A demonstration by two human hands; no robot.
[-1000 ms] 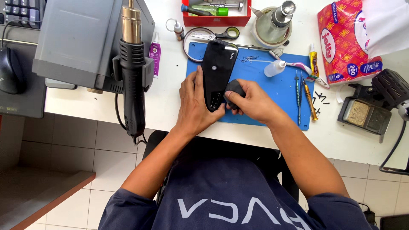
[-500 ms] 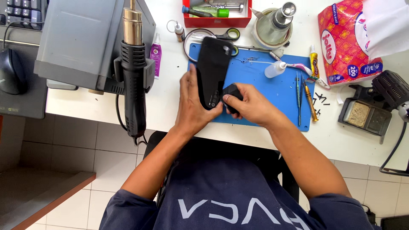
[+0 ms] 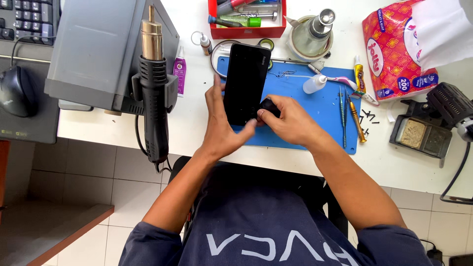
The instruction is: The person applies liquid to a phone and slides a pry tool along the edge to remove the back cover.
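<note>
1. Compared with a second ago, the black phone (image 3: 247, 83) sits higher in the frame. It has come up off the middle of the blue mat (image 3: 315, 111) and now covers the mat's upper left corner, its top edge near the red tray (image 3: 246, 31).
2. The left hand (image 3: 222, 129) has moved up with it. The palm lies along the phone's left edge with the fingers stretched upward beside it, and the thumb crosses under the bottom edge.
3. The right hand (image 3: 290, 118) is at the phone's lower right corner as before, fingers curled and pinching a small dark object (image 3: 269, 105) against that corner. What the object is, I cannot tell.
4. The heat gun (image 3: 153, 83) hangs in its holder on the grey box (image 3: 98, 49) at upper left, just where it was.
5. The red tray at top centre holds several tubes and pens, one with a green body (image 3: 246, 21).
6. The round tin (image 3: 309, 37) to the tray's right has a silver metal knob standing in it.
7. The black dish (image 3: 422, 135) at right holds a tan pad in one part; its other part looks dark.
8. The tissue pack (image 3: 399, 49) at upper right has white tissue sticking out of its top.
9. Screwdrivers (image 3: 354, 116) lie on the mat's right edge, loose screws (image 3: 367, 117) just beside them on the white table (image 3: 197, 118).
</note>
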